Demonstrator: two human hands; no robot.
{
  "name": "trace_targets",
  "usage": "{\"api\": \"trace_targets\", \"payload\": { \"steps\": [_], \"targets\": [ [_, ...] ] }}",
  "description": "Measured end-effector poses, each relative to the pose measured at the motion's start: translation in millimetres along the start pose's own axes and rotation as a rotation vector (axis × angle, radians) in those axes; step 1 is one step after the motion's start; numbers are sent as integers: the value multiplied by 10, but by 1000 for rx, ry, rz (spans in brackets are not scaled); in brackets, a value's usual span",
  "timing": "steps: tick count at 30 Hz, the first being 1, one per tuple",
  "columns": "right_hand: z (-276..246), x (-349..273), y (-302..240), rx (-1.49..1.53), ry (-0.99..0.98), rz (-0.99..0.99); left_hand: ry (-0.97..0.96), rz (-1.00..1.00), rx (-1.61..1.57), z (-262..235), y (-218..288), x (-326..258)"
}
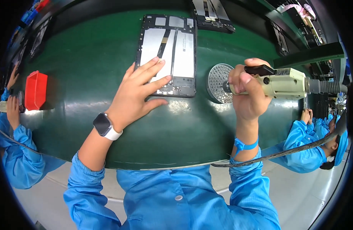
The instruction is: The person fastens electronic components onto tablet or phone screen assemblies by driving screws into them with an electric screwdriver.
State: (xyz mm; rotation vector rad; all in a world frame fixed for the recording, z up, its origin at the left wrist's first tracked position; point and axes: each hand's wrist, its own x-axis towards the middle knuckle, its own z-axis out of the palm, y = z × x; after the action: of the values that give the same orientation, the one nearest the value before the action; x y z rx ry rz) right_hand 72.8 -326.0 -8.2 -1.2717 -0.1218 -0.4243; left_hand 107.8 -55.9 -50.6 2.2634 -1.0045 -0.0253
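My left hand lies with fingers spread across the lower part of a tablet-like device without its back cover. Its silver battery area, black frame and a dark ribbon cable show; my palm and fingers hide the lower left corner. My right hand is wrapped round a cream-coloured electric screwdriver, held sideways with its tip pointing left. That tip is over a round metal dish with a perforated top, to the right of the device. Whether a screw sits on the tip is too small to tell.
A red plastic bin stands at the left. Another opened device lies at the far edge of the green table. A thick cable crosses near my right forearm. Co-workers in blue sleeves sit on both sides.
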Motion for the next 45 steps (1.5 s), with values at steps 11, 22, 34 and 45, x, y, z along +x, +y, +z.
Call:
{"api": "trace_targets", "payload": {
  "steps": [11,22,34,45],
  "targets": [
    [192,-195,-117,-8,-97,128,60,19,181,140,302,-335],
    [227,-296,-97,-65,-121,106,139,161,130,394,591,51],
    [190,-289,31,-245,-177,4,272,174,217,519,578,83],
    [296,-293,11,-154,-157,104,289,180,190,482,573,58]
  ]
}}
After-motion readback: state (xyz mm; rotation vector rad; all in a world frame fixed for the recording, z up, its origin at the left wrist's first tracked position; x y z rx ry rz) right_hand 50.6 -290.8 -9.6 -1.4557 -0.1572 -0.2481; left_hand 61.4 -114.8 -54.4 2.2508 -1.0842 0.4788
